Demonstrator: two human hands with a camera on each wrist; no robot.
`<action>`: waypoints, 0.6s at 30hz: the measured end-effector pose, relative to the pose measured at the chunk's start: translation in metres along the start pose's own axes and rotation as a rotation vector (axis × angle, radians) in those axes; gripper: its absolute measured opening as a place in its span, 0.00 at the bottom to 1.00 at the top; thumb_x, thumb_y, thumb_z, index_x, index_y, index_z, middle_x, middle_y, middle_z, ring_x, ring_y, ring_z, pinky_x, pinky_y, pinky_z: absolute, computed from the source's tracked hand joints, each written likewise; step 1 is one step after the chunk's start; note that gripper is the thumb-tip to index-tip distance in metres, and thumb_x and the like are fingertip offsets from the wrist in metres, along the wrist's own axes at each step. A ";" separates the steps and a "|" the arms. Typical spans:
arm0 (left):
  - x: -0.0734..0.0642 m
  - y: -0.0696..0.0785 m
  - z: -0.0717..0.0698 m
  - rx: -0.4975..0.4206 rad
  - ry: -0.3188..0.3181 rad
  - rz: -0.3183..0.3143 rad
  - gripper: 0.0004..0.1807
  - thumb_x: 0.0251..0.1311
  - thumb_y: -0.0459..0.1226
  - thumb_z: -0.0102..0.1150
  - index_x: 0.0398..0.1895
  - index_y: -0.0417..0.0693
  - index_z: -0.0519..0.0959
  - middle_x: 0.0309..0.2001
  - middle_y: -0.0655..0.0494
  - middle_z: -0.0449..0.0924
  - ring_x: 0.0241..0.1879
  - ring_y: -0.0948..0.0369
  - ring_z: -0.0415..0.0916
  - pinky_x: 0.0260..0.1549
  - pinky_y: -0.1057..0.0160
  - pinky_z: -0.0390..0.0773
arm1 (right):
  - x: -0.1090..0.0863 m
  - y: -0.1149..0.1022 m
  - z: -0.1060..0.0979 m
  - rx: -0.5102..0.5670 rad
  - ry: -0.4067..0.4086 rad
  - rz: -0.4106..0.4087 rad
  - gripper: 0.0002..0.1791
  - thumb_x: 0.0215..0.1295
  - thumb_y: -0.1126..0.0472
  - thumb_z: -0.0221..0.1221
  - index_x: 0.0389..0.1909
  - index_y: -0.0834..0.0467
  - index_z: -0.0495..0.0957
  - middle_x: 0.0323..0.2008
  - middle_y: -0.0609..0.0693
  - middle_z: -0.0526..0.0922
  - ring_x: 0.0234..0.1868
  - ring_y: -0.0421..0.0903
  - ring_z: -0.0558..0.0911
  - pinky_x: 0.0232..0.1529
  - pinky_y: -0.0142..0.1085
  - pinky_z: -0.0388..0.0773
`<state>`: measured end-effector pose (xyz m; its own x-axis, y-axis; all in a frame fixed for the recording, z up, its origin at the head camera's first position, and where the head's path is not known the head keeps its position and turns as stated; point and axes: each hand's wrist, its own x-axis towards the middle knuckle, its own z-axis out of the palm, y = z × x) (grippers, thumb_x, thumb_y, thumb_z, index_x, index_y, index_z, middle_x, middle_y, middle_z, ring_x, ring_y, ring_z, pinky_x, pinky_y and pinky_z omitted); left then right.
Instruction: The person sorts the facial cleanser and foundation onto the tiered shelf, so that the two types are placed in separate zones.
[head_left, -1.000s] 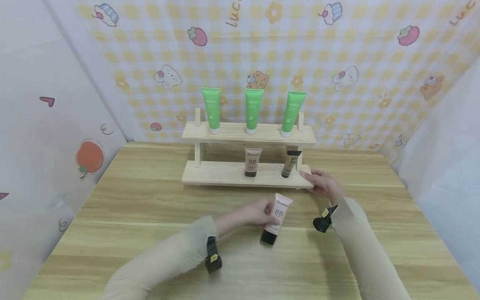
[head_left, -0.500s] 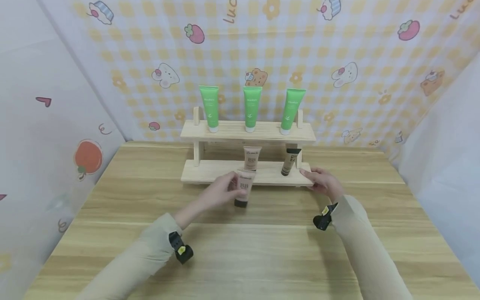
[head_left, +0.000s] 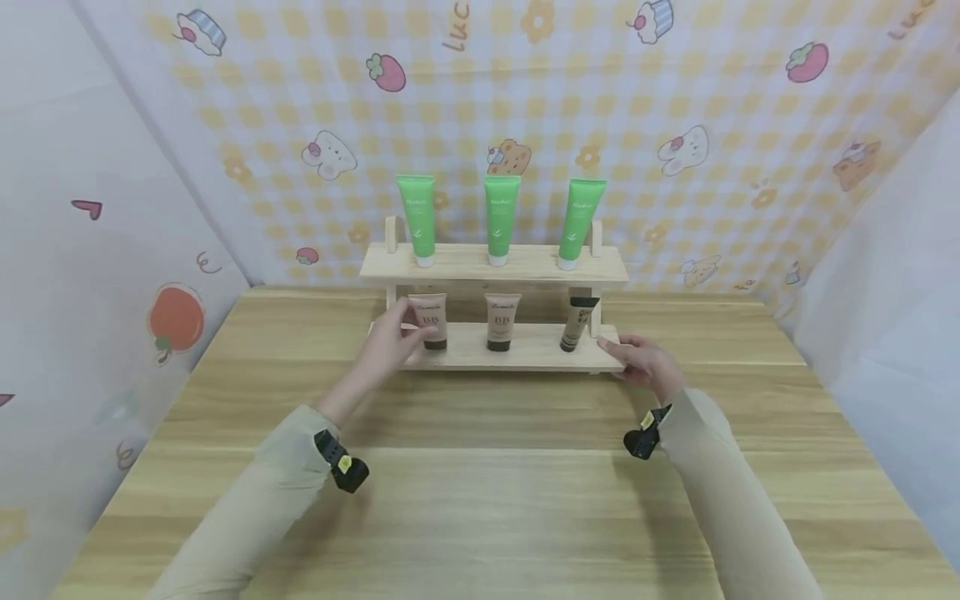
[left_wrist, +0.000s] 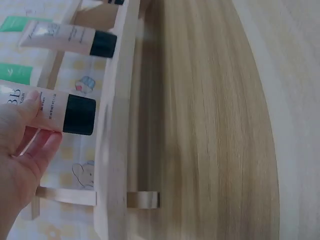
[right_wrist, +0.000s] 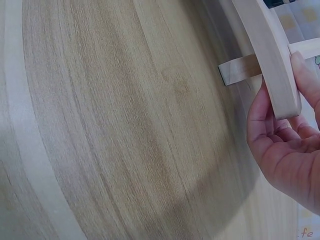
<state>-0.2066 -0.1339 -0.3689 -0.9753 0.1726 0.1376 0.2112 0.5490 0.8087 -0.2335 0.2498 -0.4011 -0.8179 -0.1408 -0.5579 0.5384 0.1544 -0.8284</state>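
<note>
At the left end of the lower shelf, my left hand (head_left: 386, 337) holds a pink BB cream tube (left_wrist: 52, 107) upright, black cap down, between thumb and fingers. Whether its cap touches the board I cannot tell. A matching pink tube (head_left: 502, 322) stands mid-shelf, and a smaller brown tube with a dark top edge (head_left: 576, 325) leans slightly at the right. My right hand (head_left: 647, 364) grips the right end of the two-tier wooden rack (head_left: 540, 360); the right wrist view has the thumb on top of the board (right_wrist: 275, 65) and fingers beneath.
Three green tubes with white caps, left (head_left: 421, 218), middle (head_left: 500, 218) and right (head_left: 580, 221), stand along the upper shelf (head_left: 461, 265). Behind the rack hangs a yellow-checked cloth (head_left: 450, 117). The wood-grain table (head_left: 487, 500) stretches in front.
My left hand has carried the pink BB cream tube from above the table in front, leftward and back to the lower shelf's left end. My right hand has stayed on the rack.
</note>
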 end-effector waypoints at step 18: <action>0.005 -0.025 -0.008 -0.095 -0.032 -0.092 0.25 0.56 0.35 0.60 0.54 0.35 0.63 0.52 0.38 0.71 0.53 0.47 0.71 0.55 0.54 0.74 | 0.001 0.008 0.006 -0.230 0.081 -0.067 0.41 0.65 0.46 0.50 0.67 0.68 0.48 0.44 0.53 0.73 0.35 0.37 0.74 0.41 0.28 0.77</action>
<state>-0.2174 -0.1537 -0.3838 -0.9874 0.1521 0.0437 0.1130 0.4843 0.8676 -0.2289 0.2454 -0.4088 -0.8690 -0.0806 -0.4882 0.4295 0.3674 -0.8250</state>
